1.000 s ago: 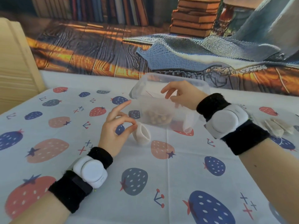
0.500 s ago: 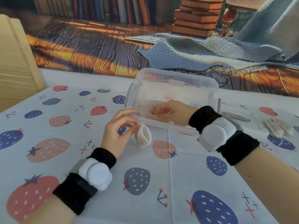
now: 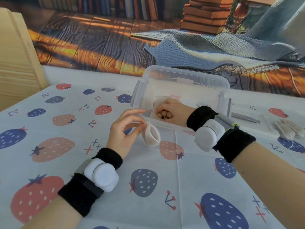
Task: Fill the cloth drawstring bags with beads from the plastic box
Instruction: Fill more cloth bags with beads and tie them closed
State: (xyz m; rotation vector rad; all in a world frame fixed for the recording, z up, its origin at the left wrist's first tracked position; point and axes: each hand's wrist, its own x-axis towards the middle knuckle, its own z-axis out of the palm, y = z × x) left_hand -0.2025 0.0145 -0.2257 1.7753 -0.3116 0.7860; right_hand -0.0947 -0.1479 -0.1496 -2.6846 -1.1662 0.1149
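A clear plastic box (image 3: 183, 81) stands on the strawberry-print tablecloth (image 3: 148, 187), with tan beads (image 3: 163, 115) at its near side. My right hand (image 3: 171, 109) reaches inside the box, and its curled fingers close around a clump of beads. Just in front of the box, a small cream cloth drawstring bag (image 3: 152, 135) stands with its mouth open. My left hand (image 3: 125, 129) pinches the bag's rim between thumb and fingers. Both wrists carry black bands with white devices.
More cream cloth bags (image 3: 287, 129) lie at the right, beside a flat grey lid (image 3: 244, 116). A pale wooden panel (image 3: 14, 60) rises at the left edge. A printed backdrop of books and a blanket stands behind the table.
The box was tilted up in my right hand a second ago; now it stands flat, and that hand has gone inside it onto the beads. My left hand stays pinching the bag.
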